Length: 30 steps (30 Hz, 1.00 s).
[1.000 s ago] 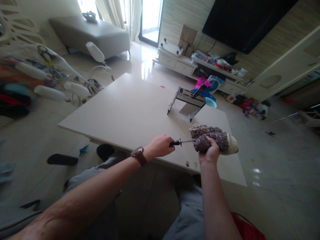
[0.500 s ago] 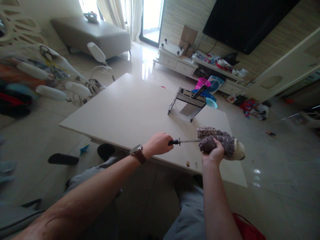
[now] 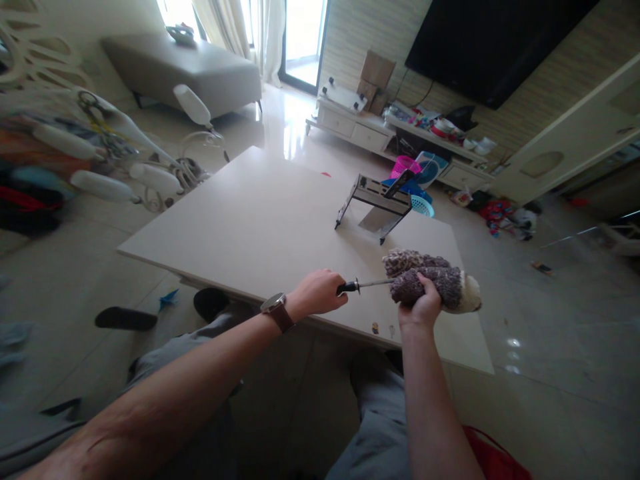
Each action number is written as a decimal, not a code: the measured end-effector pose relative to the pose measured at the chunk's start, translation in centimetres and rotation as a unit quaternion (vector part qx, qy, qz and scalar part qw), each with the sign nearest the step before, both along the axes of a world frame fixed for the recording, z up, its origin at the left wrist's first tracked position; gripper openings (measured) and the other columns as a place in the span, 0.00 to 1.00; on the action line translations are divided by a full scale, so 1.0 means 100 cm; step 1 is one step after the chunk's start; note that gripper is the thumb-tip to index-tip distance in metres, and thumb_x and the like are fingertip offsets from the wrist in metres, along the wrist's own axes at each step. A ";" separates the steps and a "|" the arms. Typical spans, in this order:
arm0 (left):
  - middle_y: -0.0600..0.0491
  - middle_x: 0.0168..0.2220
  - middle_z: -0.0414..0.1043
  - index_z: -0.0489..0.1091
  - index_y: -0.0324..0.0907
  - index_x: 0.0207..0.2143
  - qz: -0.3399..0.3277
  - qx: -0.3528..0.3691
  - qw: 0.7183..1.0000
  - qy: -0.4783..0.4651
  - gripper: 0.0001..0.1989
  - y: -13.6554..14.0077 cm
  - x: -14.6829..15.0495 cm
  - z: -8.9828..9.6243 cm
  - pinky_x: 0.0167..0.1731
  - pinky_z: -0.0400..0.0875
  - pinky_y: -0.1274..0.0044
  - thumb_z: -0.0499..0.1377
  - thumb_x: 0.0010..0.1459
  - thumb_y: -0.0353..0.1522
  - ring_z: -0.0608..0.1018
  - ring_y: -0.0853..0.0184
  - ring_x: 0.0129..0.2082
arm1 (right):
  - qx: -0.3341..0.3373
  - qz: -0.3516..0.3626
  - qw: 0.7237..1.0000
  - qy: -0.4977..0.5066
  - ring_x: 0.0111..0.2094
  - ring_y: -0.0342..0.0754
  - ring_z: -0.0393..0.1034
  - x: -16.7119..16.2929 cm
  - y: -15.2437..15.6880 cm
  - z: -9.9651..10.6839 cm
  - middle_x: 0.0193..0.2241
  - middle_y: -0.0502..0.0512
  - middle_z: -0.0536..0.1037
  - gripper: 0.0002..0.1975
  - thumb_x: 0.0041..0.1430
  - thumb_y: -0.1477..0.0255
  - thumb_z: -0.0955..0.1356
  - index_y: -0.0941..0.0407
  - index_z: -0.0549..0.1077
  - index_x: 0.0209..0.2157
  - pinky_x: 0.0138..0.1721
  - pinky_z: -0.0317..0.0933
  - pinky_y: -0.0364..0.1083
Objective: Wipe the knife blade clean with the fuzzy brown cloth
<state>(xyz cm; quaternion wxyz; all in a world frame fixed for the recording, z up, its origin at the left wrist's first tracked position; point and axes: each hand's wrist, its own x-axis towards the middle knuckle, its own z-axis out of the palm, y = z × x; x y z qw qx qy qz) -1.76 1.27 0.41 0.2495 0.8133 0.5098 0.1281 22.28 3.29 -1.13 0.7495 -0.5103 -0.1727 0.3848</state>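
The left hand (image 3: 317,292), watch at its wrist, has its fingers clamped on a black tool handle (image 3: 350,287), seemingly a screwdriver. The right hand (image 3: 419,308) grips a fuzzy plush toy (image 3: 433,280) above the surface (image 3: 260,220).

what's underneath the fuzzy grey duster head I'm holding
Below the fuzzy grey-brown duster head lies the beige tabletop. The right hand grips it from below, hiding its underside.

Glossy pale floor (image 3: 550,373) reflects daylight from curtained windows (image 3: 260,27) at upper centre; grey sofa (image 3: 185,67) upper left, dark TV (image 3: 490,47) on striped wall upper right.
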 end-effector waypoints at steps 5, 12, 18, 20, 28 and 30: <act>0.43 0.29 0.81 0.81 0.42 0.29 0.004 -0.004 1.000 -0.031 0.11 -0.001 0.004 -0.003 0.28 0.60 0.72 0.59 0.58 0.36 0.78 0.61 0.28 | 0.029 -0.018 0.999 0.001 0.39 0.47 0.79 -0.027 -0.007 0.011 0.40 0.48 0.82 0.23 0.39 0.75 0.77 0.53 0.77 0.42 0.36 0.79 0.45; 0.45 0.27 0.79 0.78 0.40 0.27 0.031 -0.025 0.997 -0.072 0.11 0.000 0.010 -0.002 0.28 0.58 0.73 0.61 0.57 0.36 0.74 0.64 0.26 | -0.010 0.045 0.999 0.012 0.36 0.46 0.78 -0.061 -0.019 0.014 0.36 0.48 0.82 0.21 0.36 0.74 0.79 0.56 0.78 0.37 0.37 0.78 0.45; 0.51 0.23 0.74 0.75 0.40 0.25 0.019 -0.031 0.988 -0.149 0.13 0.002 0.011 -0.003 0.25 0.53 0.74 0.61 0.58 0.39 0.65 0.70 0.22 | -0.023 0.075 0.997 0.014 0.40 0.49 0.79 -0.078 -0.026 0.015 0.36 0.49 0.83 0.23 0.33 0.74 0.80 0.56 0.79 0.37 0.43 0.78 0.48; 0.51 0.23 0.73 0.74 0.39 0.25 0.018 -0.027 0.988 -0.150 0.14 0.003 0.010 -0.002 0.25 0.52 0.74 0.62 0.58 0.39 0.65 0.71 0.21 | -0.025 0.082 0.996 0.017 0.40 0.50 0.79 -0.079 -0.027 0.016 0.36 0.50 0.84 0.24 0.33 0.74 0.81 0.57 0.79 0.37 0.44 0.78 0.49; 0.44 0.28 0.79 0.80 0.40 0.29 0.021 0.001 0.997 -0.067 0.12 0.005 0.004 0.008 0.28 0.56 0.72 0.59 0.59 0.36 0.74 0.64 0.26 | 0.012 0.051 0.999 0.013 0.38 0.46 0.79 -0.055 -0.018 0.019 0.34 0.47 0.82 0.22 0.36 0.75 0.80 0.56 0.78 0.37 0.40 0.78 0.45; 0.43 0.30 0.81 0.82 0.41 0.30 0.025 0.007 0.999 -0.043 0.13 0.006 0.001 0.010 0.29 0.57 0.72 0.58 0.60 0.36 0.77 0.62 0.28 | 0.042 0.029 0.999 0.009 0.38 0.45 0.79 -0.040 -0.012 0.021 0.35 0.46 0.82 0.22 0.38 0.76 0.79 0.55 0.78 0.39 0.40 0.78 0.44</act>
